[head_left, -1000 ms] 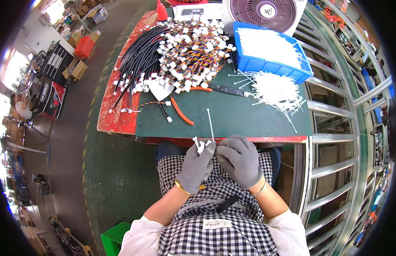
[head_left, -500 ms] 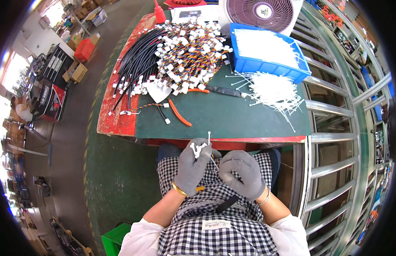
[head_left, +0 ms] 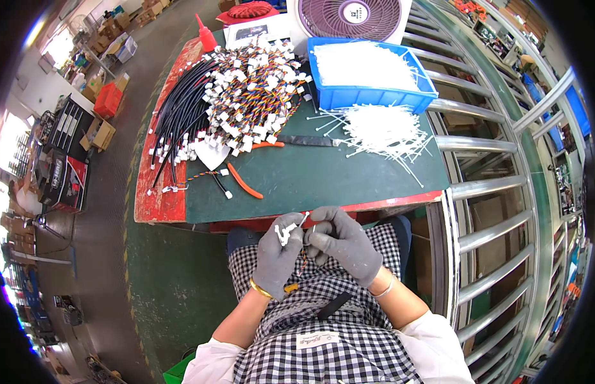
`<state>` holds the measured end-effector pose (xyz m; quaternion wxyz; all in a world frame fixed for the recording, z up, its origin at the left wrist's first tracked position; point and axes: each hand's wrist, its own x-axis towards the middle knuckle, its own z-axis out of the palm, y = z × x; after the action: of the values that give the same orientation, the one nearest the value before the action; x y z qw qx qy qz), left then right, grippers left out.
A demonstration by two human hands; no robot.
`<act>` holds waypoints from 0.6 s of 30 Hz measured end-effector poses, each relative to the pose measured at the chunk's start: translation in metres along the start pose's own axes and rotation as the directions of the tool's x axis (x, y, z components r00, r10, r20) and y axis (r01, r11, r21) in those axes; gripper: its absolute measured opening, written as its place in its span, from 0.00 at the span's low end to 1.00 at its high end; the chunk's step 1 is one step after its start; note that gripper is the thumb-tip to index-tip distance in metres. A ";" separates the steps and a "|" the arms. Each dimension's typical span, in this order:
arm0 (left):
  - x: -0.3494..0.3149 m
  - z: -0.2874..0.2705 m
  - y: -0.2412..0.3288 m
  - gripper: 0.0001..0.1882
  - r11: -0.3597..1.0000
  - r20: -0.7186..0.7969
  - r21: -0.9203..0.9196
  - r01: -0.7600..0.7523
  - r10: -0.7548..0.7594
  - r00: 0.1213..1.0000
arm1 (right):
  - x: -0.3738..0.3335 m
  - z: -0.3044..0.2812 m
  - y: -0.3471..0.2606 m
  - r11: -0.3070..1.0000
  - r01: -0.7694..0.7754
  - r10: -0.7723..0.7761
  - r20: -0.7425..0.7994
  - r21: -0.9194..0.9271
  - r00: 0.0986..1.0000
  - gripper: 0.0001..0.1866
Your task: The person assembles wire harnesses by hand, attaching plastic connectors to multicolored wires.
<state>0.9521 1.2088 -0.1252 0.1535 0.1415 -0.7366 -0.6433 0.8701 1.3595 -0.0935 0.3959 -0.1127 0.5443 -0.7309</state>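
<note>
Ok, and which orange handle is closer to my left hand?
The front orange handle, lying nearer your edge of the table, is closer to your left hand; the rear orange handle lies by the black strip.

Beyond our right hand [head_left: 345, 246], the bare green desk [head_left: 304, 182] leaves us a lane between the orange handle [head_left: 244, 182] and the loose zip ties [head_left: 387, 131]; farther back, the wire heap [head_left: 256, 99] and blue bin [head_left: 368, 97] stand in our way.

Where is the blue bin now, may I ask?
In the head view, the blue bin sits back right on the table, between the fan and loose white ties.
</note>
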 end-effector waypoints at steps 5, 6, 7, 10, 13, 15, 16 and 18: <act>-0.002 -0.002 0.000 0.12 1.000 0.031 0.022 -0.002 0.002 1.000 | 0.000 -0.007 -0.007 0.994 -0.110 0.109 0.136 0.000 0.985 0.25; -0.002 -0.003 0.002 0.12 1.000 0.039 0.015 0.026 -0.026 0.999 | 0.000 -0.007 -0.010 0.990 -0.139 0.139 0.135 -0.012 0.981 0.25; -0.002 -0.004 0.003 0.12 0.999 0.048 0.007 0.054 -0.054 0.997 | 0.000 -0.007 -0.011 0.986 -0.167 0.169 0.134 -0.024 0.976 0.24; -0.004 -0.005 -0.001 0.12 0.998 0.054 -0.058 0.039 -0.036 0.998 | -0.002 -0.014 -0.008 0.978 -0.187 0.166 0.208 0.087 0.964 0.28; -0.005 -0.005 0.001 0.12 1.000 0.047 -0.018 0.007 -0.006 0.999 | -0.004 -0.010 -0.010 0.992 -0.124 0.123 0.069 0.019 0.990 0.32; -0.006 -0.006 0.000 0.12 1.000 0.068 0.004 0.000 0.000 0.998 | 0.000 -0.013 -0.010 0.992 -0.122 0.123 0.076 -0.020 0.990 0.32; -0.007 -0.006 -0.001 0.12 1.000 0.090 0.028 -0.010 0.008 0.996 | 0.002 -0.015 -0.010 0.992 -0.115 0.120 0.085 -0.058 0.989 0.32; -0.008 -0.007 0.004 0.12 0.999 0.121 0.019 -0.031 0.028 0.992 | 0.005 -0.018 -0.006 0.989 -0.127 0.134 0.097 -0.073 0.986 0.32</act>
<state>0.9617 1.2064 -0.1205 0.1166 0.0931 -0.7533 -0.6405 0.8538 1.3694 -0.0962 0.4661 -0.1269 0.5537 -0.6783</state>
